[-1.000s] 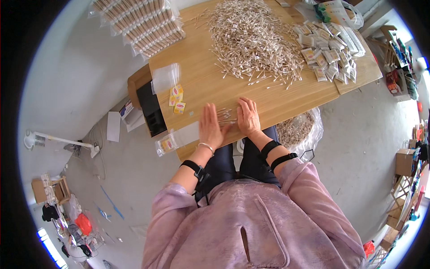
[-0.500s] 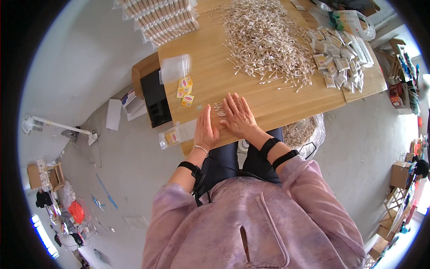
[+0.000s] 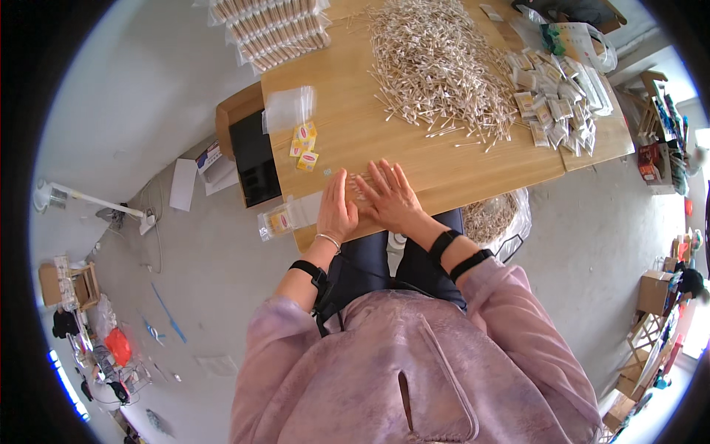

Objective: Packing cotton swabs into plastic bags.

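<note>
On the wooden table (image 3: 333,89), a few cotton swabs (image 3: 359,180) lie between my hands near the front edge, mostly covered. My left hand (image 3: 337,213) stands on its edge beside them, fingers straight and close together. Flat over the swabs and table rests my right hand (image 3: 392,198), its fingers spread. Just left of my left hand is a clear plastic bag with a yellow card (image 3: 278,220) inside, partly over the table edge. Several loose yellow cards (image 3: 305,140) and a stack of clear bags (image 3: 288,109) lie farther up on the left.
A big heap of loose cotton swabs (image 3: 440,66) covers the far middle. Filled small packets (image 3: 551,100) are piled at the right, and bundled swabs (image 3: 274,33) stand at the far left. Below the front edge sits a plastic sack of swabs (image 3: 489,218). An open carton (image 3: 229,122) stands left.
My right hand has slid left toward my left hand, now covering more of the swabs. My left hand stays nearly in place. The whole view has shifted slightly.
</note>
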The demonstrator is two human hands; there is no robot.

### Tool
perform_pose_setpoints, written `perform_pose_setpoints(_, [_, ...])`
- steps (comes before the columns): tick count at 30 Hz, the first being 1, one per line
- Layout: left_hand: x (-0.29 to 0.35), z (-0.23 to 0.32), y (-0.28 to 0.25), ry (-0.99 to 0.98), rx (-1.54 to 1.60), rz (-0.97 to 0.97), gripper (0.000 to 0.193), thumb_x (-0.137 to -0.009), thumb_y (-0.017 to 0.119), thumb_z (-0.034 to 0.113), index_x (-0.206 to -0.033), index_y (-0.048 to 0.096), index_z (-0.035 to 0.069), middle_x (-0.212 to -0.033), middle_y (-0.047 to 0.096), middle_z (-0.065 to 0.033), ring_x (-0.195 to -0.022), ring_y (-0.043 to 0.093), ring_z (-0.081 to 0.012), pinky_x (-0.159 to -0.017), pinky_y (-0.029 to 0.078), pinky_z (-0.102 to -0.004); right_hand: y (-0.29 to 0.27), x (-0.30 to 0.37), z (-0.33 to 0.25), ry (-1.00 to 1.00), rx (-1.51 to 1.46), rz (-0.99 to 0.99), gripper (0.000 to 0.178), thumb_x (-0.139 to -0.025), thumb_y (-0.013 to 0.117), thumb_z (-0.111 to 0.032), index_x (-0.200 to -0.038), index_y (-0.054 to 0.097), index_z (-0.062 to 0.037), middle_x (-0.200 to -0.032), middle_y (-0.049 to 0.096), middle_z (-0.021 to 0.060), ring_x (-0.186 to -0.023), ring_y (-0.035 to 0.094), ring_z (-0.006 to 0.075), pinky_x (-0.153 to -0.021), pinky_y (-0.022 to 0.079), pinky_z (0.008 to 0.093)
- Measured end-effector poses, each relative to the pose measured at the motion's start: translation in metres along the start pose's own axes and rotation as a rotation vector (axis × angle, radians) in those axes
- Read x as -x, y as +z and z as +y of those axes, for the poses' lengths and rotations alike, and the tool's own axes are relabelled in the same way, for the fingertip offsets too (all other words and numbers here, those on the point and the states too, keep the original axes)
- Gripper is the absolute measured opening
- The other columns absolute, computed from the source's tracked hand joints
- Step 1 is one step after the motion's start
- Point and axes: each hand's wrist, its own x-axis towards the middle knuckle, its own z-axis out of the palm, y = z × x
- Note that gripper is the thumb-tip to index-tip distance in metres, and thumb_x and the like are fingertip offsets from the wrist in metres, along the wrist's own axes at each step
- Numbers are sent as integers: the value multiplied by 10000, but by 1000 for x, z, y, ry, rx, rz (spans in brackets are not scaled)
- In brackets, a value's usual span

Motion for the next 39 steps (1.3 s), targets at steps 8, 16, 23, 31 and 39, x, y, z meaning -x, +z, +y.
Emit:
perform_pose_setpoints(8, [-12, 6, 6, -263, 470, 214, 533, -993, 423, 185, -1457, 275, -32, -1469, 381, -215, -1369, 359, -353, -1117, 303, -390, 12, -11, 16, 270, -722, 396, 566, -973, 483, -320, -1443, 336, -40, -1520, 268, 237, -1432, 211, 387, -1167, 185, 489])
perform_pose_setpoints(16, [-17, 23, 31, -296, 661, 183, 565, -1029, 381, 298, -1474, 252, -25, -1486, 366, -209, -1373, 362, -339, -1110, 305, -384, 17, -29, -7, 392, -1080, 525, 500, -1023, 393, -286, -1410, 338, 26, -1511, 270, 267, -1422, 238, 401, -1156, 225, 416])
perform_pose_setpoints(23, [-11, 28, 22, -30, -21, 20, 681, -964, 492, 337, -1482, 228, -18, -1525, 253, -248, -1425, 230, -391, -1166, 186, -468, 19, -25, 11, 389, -956, 578, 518, -1030, 361, -328, -1394, 355, 41, -1504, 283, 269, -1412, 232, 442, -1154, 220, 453])
perform_pose_setpoints(31, [-49, 42, 15, -103, -475, -323, 870, -864, 587, 497, -1485, 230, 4, -1545, 242, -195, -1458, 159, -339, -1185, 114, -489, 18, -6, 33, 318, -699, 483, 504, -1006, 403, -308, -1369, 394, 41, -1454, 364, 267, -1388, 297, 417, -1144, 256, 451])
perform_pose_setpoints(39, [-12, 41, 23, -10, -472, -363, 863, -854, 604, 473, -1481, 235, 10, -1547, 216, -190, -1450, 159, -337, -1181, 128, -490, 15, -5, 34, 315, -665, 446, 483, -999, 409, -277, -1358, 403, 46, -1439, 386, 266, -1374, 320, 417, -1137, 273, 450])
